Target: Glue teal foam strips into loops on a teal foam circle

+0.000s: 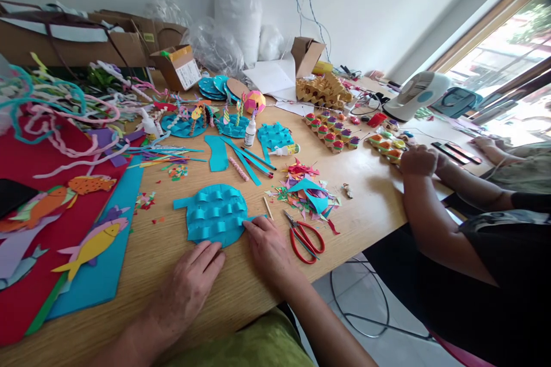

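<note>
Blue woven paper disc [214, 215] lying flat near the front edge of the wooden tabletop [365, 195]. Left hand [191, 284] rests palm-down just beside it, grip open and empty. Right hand [269, 249], grip also open, touches the disc's right rim, with red scissors [306, 238] just beside.

the left hand [189, 282] and right hand [269, 249] are bare and unsleeved; an olive-green garment [252, 344] shows at the lap.

woven paper disc [215, 214]: turquoise | scissors [305, 235]: red handles | paper fish [91, 246]: yellow | table [370, 195]: light wood
</note>
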Demonstrator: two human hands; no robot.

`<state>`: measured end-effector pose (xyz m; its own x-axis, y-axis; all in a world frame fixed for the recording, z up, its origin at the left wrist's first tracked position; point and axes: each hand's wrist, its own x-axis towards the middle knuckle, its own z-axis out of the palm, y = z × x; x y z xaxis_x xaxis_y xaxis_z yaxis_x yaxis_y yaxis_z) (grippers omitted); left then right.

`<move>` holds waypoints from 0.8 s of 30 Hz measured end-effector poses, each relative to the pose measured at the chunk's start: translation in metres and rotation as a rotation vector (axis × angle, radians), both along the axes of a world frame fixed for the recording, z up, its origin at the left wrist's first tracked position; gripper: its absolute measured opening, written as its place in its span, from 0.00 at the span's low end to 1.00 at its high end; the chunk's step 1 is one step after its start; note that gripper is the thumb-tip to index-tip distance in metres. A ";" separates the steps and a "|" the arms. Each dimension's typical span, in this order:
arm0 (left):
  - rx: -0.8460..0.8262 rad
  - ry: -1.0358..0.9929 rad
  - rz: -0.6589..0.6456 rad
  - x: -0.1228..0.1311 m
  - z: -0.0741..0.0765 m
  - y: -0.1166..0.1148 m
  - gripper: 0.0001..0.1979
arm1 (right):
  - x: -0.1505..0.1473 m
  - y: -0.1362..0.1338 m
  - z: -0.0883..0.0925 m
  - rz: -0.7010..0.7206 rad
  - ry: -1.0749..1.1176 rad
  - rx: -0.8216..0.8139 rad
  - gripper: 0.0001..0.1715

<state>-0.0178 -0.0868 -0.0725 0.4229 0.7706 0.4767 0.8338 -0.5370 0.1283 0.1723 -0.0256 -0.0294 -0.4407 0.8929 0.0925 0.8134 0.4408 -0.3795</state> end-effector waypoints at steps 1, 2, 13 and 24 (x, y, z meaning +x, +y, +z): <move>0.002 0.012 -0.008 -0.001 0.003 0.001 0.22 | 0.000 0.000 0.000 -0.004 -0.008 0.001 0.16; 0.008 0.031 -0.026 -0.002 0.006 0.002 0.21 | -0.001 -0.001 0.000 -0.005 -0.018 -0.001 0.16; 0.023 0.043 -0.031 0.000 0.014 0.004 0.22 | -0.001 0.000 0.003 0.006 -0.011 -0.020 0.17; 0.022 0.034 -0.072 -0.011 0.024 -0.003 0.20 | -0.022 -0.019 0.015 -0.020 -0.047 -0.211 0.22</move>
<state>-0.0290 -0.0898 -0.0485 0.4929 0.7270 0.4780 0.7966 -0.5980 0.0881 0.1505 -0.0448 -0.0143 -0.4224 0.8987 -0.1182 0.8402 0.3393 -0.4230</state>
